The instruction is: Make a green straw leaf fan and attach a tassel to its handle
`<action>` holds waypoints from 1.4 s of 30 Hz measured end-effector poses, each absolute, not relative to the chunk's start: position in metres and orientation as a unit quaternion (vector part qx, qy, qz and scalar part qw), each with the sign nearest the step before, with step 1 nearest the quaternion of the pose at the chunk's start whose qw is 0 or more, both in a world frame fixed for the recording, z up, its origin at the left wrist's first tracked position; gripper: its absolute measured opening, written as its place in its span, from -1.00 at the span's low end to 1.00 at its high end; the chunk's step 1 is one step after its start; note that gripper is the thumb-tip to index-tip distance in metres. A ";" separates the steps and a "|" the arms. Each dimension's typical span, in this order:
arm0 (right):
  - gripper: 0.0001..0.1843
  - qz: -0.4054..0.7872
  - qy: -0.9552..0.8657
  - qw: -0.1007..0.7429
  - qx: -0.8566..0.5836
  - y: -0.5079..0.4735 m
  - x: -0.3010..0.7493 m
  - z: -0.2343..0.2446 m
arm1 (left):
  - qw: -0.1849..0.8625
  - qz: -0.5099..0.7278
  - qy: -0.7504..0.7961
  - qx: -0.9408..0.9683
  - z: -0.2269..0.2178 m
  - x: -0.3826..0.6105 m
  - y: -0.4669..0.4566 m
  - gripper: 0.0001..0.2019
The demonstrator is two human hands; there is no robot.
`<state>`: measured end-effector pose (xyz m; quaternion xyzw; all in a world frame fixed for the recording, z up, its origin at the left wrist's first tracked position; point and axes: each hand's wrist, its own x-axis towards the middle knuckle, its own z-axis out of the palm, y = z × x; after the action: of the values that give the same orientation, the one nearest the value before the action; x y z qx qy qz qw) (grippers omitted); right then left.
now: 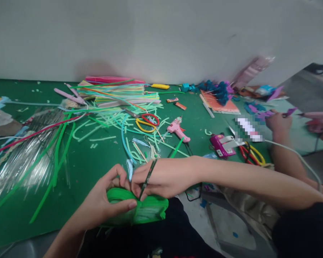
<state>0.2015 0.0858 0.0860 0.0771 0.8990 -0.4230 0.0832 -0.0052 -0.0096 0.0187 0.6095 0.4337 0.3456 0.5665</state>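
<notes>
My left hand [102, 200] is closed around a bright green fuzzy bundle [150, 211] near the table's front edge, thumb pressed on top. The bundle looks rounded, with a paler middle and a green band across it; I cannot tell exactly what it is. My right hand [158, 179] reaches in from the right with fingers pinched against the bundle's upper side. A thin dark patterned stick [148, 177] slants between its fingers, lower end at the bundle. Just beyond the fingers lies a small light-blue strip [129, 169].
Pipe cleaners [118, 91] and cut pieces lie at the back, with scissors [148, 123] and a pink glue gun [178, 129]. Clear thin sticks [34, 150] spread at left. At right are a purple device [222, 146], more scissors [253, 154] and a co-worker's hand [278, 123].
</notes>
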 end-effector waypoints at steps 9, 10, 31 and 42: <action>-0.93 -0.470 0.874 0.037 0.122 0.079 0.209 0.085 | 0.297 0.308 0.443 0.788 0.045 0.001 -0.022 -0.90; -0.93 -0.482 0.865 0.026 0.133 0.078 0.211 0.084 | 0.300 0.310 0.434 0.791 0.045 0.002 -0.022 -0.92; -0.89 -0.661 0.722 0.059 0.196 0.093 0.205 0.069 | 0.401 0.367 0.412 0.731 0.029 0.002 -0.006 -0.89; -0.82 -0.189 0.949 -0.252 0.010 0.085 0.221 0.041 | 0.485 0.414 0.376 0.672 0.003 -0.011 0.001 -0.87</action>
<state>0.2209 0.0848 0.0413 0.0099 0.9492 -0.1887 -0.2517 -0.0106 0.0013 0.0028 0.6724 0.3755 0.4139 0.4853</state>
